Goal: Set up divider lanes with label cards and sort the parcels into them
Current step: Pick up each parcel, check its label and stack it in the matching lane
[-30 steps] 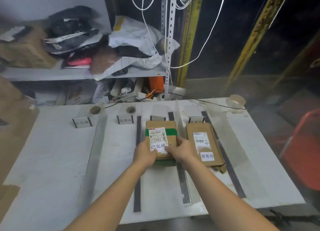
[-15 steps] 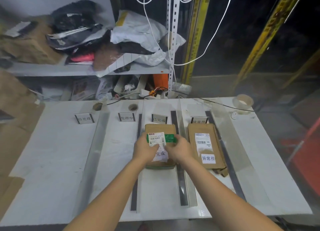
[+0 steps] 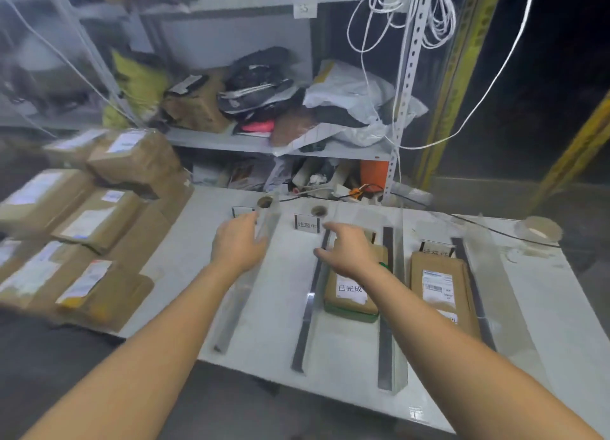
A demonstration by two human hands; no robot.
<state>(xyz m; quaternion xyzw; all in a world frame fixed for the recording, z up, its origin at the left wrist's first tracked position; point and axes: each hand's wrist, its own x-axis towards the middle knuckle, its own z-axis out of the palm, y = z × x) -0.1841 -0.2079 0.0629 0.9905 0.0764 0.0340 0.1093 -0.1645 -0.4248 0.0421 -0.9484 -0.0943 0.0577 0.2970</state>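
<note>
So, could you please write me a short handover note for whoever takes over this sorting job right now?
Hands: left hand and right hand are both open, holding nothing, above the far part of the table.
Things: dividers and label cards are laid out. The parcel marked 已完成 lies in the third lane, the second parcel in the fourth.
Done: lanes set up, two parcels sorted.
Left: the pile of parcels at the table's left awaits sorting.
</note>
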